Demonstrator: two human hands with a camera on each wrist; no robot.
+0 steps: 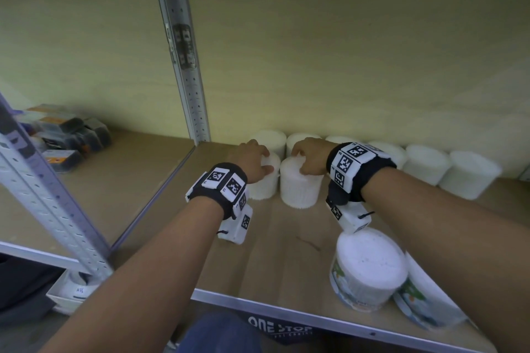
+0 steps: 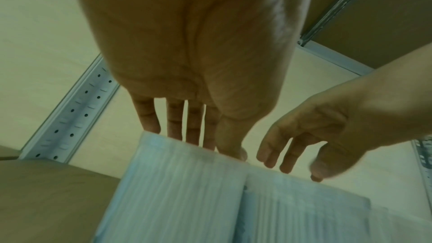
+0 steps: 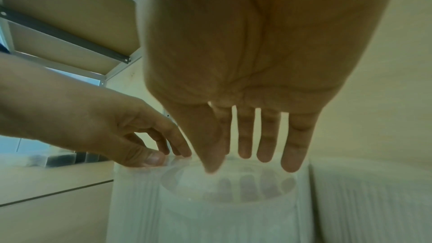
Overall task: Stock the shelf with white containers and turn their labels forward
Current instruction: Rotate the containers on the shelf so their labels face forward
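1. Clamped left hand (image 1: 252,160) over one white container (image 1: 265,186), just right of the shelf post (image 1: 189,80).
2. Closed right hand (image 1: 311,157) on top of a second container (image 1: 299,192), just beside the first, farther from the post.

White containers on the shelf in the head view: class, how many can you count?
10 containers: six along the back wall, one under the left hand, one under the right hand, two labelled ones at the front edge. Others may be hidden.

Bkgd: pale yellow-green back wall (image 1: 344,51), light dim, flat. L side: perforated grey metal upright (image 1: 183,66); brown wooden shelf board (image 1: 281,252) below.
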